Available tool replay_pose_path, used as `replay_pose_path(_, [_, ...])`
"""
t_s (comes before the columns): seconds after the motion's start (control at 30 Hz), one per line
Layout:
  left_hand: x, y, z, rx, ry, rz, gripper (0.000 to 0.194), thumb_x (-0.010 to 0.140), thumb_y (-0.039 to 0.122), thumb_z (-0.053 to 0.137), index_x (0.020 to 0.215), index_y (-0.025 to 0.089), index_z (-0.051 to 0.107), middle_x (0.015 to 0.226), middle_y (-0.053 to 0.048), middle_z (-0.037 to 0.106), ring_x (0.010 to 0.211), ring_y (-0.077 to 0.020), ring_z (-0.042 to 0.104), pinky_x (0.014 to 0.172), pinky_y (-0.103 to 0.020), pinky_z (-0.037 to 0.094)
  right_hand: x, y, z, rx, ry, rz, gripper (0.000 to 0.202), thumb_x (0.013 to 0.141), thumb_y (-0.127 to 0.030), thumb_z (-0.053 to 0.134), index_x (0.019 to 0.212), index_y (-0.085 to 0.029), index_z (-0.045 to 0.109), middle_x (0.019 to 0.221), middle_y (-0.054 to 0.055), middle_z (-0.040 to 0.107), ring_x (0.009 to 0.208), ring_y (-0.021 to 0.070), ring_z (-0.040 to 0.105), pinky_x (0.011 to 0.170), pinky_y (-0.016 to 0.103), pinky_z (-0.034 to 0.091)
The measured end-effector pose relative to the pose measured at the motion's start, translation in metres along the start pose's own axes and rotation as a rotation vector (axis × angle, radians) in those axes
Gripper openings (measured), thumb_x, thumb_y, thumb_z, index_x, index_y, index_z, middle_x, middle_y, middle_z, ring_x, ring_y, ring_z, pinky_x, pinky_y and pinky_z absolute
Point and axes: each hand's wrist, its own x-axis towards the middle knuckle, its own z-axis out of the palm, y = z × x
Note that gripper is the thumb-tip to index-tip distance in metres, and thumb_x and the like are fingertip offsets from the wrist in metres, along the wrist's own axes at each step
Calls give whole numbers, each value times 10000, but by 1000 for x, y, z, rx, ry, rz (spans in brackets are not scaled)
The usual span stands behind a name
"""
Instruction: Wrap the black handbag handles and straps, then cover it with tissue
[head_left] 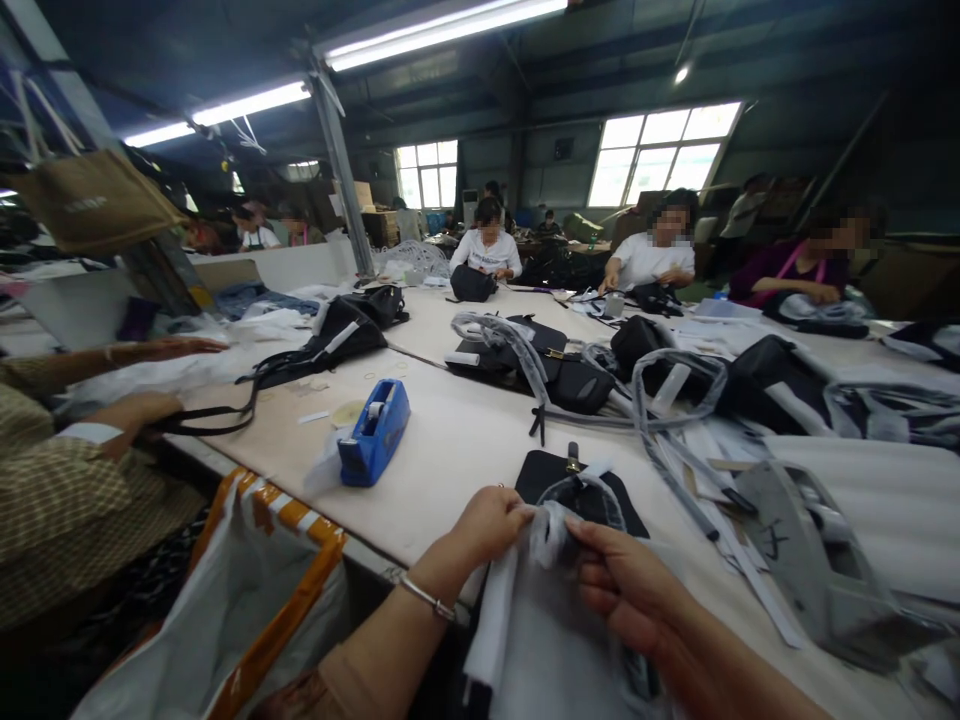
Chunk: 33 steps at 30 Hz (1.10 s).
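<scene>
My left hand (491, 522), with a bracelet on its wrist, pinches one side of a crumpled, translucent white wrapping (551, 533). Thumb and fingers of my right hand (626, 585) are closed on the other side of it. The wrapping is bunched over a black bag (536, 475) with a metal clasp on its flap, lying at the table's near edge. A wrapped handle (611, 497) loops behind my fingers. White sheeting (551, 640) covers the bag's near part, which is blurred. A white strip (491, 615) runs down below my left wrist.
A blue tape dispenser (377, 432) stands left of my hands, a grey one (825, 560) to the right. More black bags (555, 365) lie ahead. At left, a co-worker's hand (142, 408) is by a black strap (225, 420). An orange-edged sack (300, 580) hangs open below the table.
</scene>
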Motion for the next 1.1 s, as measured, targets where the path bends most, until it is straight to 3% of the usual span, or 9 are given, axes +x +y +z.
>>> replay_pose_path(0.13, [10, -8, 7, 119, 18, -130, 300, 812, 390, 588, 770, 129, 729, 778, -111, 721, 779, -233, 660, 709, -301, 468, 6, 2, 5, 7, 38, 22, 297, 917, -170, 565, 692, -206, 376, 468, -130, 258, 326, 11, 199, 328, 121, 106])
replay_pose_path(0.23, [9, -8, 11, 193, 65, -220, 405, 794, 498, 616, 874, 114, 716, 856, -159, 713, 840, -300, 671, 737, -361, 489, 7, 7, 5, -40, 63, 13, 305, 914, -153, 563, 680, -205, 374, 471, -122, 278, 327, 12, 208, 321, 119, 113])
replay_pose_path(0.4, [-21, 4, 1, 248, 198, -201, 391, 823, 465, 631, 1095, 183, 637, 1141, -116, 651, 1060, -258, 612, 906, -333, 446, 5, 10, -1, -114, 13, -35, 319, 873, -156, 620, 670, -202, 378, 496, -118, 285, 346, 12, 213, 318, 117, 130])
replay_pose_path(0.47, [-42, 8, -10, 243, 186, -194, 333, 845, 492, 598, 1006, 207, 654, 1056, -84, 673, 992, -229, 626, 863, -311, 449, 4, 9, -3, -123, 4, -29, 306, 871, -158, 619, 674, -199, 389, 500, -119, 281, 350, 11, 208, 321, 116, 130])
replay_pose_path(0.57, [-77, 12, -23, 160, 3, -238, 402, 831, 594, 549, 812, 211, 669, 796, -53, 692, 734, -209, 633, 642, -290, 429, 4, 8, -4, -120, -9, -20, 307, 867, -165, 625, 676, -200, 387, 502, -119, 279, 352, 11, 205, 326, 118, 131])
replay_pose_path(0.67, [-105, 12, -27, 38, -98, -270, 403, 810, 575, 553, 790, 192, 676, 711, -40, 684, 649, -187, 610, 534, -258, 352, 5, 8, -5, -108, -15, -21, 313, 858, -164, 634, 680, -202, 379, 506, -113, 300, 353, 11, 219, 330, 118, 127])
replay_pose_path(0.9, [-119, 16, -24, -127, -204, -299, 321, 757, 435, 577, 583, 165, 574, 495, 40, 484, 498, -116, 473, 466, -234, 287, 2, 11, -8, -99, -47, -21, 290, 875, -172, 617, 695, -199, 391, 510, -107, 317, 359, 13, 226, 347, 125, 120])
replay_pose_path(1.0, [-126, 27, -29, -180, -147, -314, 270, 747, 382, 596, 591, 176, 518, 521, 56, 432, 521, -105, 421, 475, -233, 267, -2, 8, -10, -85, -60, -33, 293, 872, -174, 620, 692, -198, 390, 509, -106, 320, 363, 13, 224, 355, 127, 113])
replay_pose_path(1.1, [-140, 41, -33, -220, 28, -211, 229, 796, 314, 585, 637, 182, 486, 593, 52, 438, 583, -104, 417, 537, -234, 292, -8, 8, -11, -73, -68, -55, 312, 824, -183, 669, 688, -198, 388, 508, -109, 325, 370, 10, 218, 365, 128, 104])
